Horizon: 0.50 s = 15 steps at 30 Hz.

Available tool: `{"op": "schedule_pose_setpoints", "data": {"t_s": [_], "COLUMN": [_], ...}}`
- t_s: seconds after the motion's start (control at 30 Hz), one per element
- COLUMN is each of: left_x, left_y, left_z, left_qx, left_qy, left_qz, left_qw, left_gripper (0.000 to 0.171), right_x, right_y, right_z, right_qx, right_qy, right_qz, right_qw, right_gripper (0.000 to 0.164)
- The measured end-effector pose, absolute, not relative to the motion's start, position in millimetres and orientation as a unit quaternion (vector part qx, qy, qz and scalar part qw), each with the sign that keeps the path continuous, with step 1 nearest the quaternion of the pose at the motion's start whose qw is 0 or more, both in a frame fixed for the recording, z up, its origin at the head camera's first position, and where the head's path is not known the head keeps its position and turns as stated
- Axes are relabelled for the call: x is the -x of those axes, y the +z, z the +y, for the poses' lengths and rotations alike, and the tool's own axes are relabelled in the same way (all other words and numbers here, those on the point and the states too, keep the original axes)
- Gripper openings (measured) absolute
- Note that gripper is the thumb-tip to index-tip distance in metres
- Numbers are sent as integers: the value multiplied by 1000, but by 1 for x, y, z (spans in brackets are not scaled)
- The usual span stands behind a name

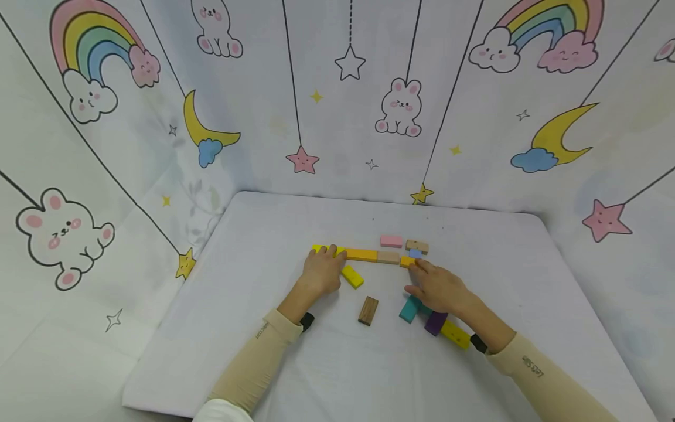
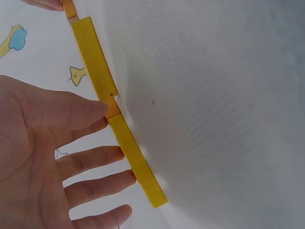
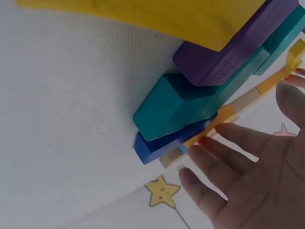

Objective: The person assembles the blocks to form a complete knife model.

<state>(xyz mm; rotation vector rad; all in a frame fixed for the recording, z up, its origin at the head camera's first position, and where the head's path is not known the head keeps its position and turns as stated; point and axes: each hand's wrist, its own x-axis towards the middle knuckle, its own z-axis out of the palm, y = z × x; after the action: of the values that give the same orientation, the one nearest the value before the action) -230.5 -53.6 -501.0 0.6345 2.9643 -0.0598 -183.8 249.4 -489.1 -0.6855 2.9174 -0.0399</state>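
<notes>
A row of wooden blocks runs across the table. My left hand is at its left end, its extended fingertips at the edge of a yellow block and its thumb by an orange piece. Further right in the row lie a long orange block and a beige block. Fingers extended, my right hand reaches a short orange block at the row's right end. In the right wrist view, teal, purple and dark blue blocks lie beside this hand.
Behind the row are a pink block, a light wood block and a light blue block. A loose yellow block and a brown block lie in front. Another yellow block sits by the right wrist.
</notes>
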Motion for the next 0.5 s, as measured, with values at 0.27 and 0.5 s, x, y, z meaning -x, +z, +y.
{"op": "schedule_pose_setpoints", "data": {"t_s": [0.27, 0.5], "left_x": [231, 231], "left_y": [-502, -502], "left_z": [-53, -53], "left_qx": [-209, -211], "left_qy": [-22, -16], "left_qz": [976, 976], "left_qw": [54, 48], "left_gripper": [63, 62], "right_x": [189, 194], "right_y": [-490, -489], "right_z": [249, 249], "right_qx": [220, 218], "right_qy": [-14, -20], "right_qz": [973, 972], "right_qw": [74, 86], "right_gripper": [72, 74]}}
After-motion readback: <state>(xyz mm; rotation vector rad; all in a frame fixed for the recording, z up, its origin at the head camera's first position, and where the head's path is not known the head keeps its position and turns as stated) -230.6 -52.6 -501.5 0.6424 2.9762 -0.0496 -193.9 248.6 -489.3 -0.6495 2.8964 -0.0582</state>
